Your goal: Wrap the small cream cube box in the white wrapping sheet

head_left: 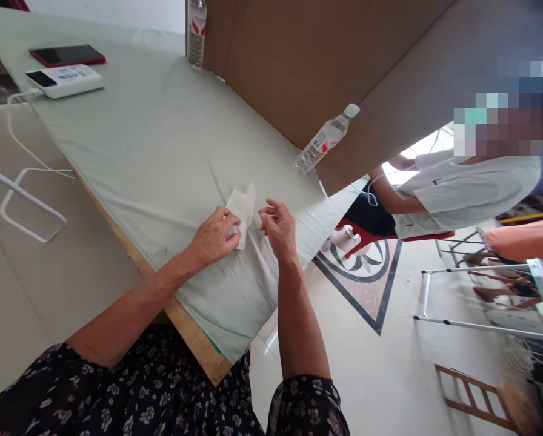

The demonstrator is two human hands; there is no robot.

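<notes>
Closing its fingers, the left hand (214, 235) is holding a white sheet (243, 206) inside the right edge of the surface (148, 133); the right hand (278, 229), loosely curled, hold unclear, is facing it, open room lying leftward.

Soft light covers the surface (153, 133); the hands (213, 236) (280, 232) over it look fairly sharp. Cardboard (294, 66) beyond it is dim; to the surface's right, white glare burns out, pixelation masks one patch, and edges smear.
</notes>
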